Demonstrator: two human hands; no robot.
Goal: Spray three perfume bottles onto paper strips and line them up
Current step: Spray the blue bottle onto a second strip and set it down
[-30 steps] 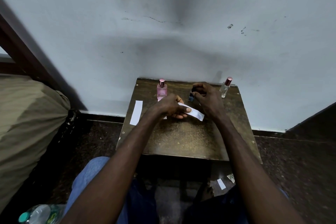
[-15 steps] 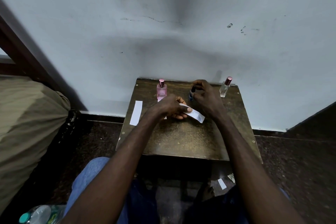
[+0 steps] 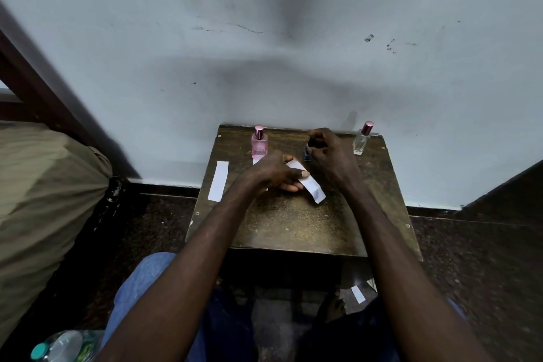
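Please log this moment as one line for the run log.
left hand: holds paper strip | right hand: grip on dark blue bottle | pink bottle, clear bottle: upright on table | spare strip: table's left edge

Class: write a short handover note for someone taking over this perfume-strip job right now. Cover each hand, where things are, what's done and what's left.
Left hand: grip on a strip above the table.
Right hand: closed on the blue bottle, mid-table at the back.
Pink bottle: back left, capped, with a strip edge showing at its base.
Clear bottle: back right, capped.
Spare strip: left edge of table.
Done: cannot tell which strips are sprayed.
Left: spray the rest, line strips up.
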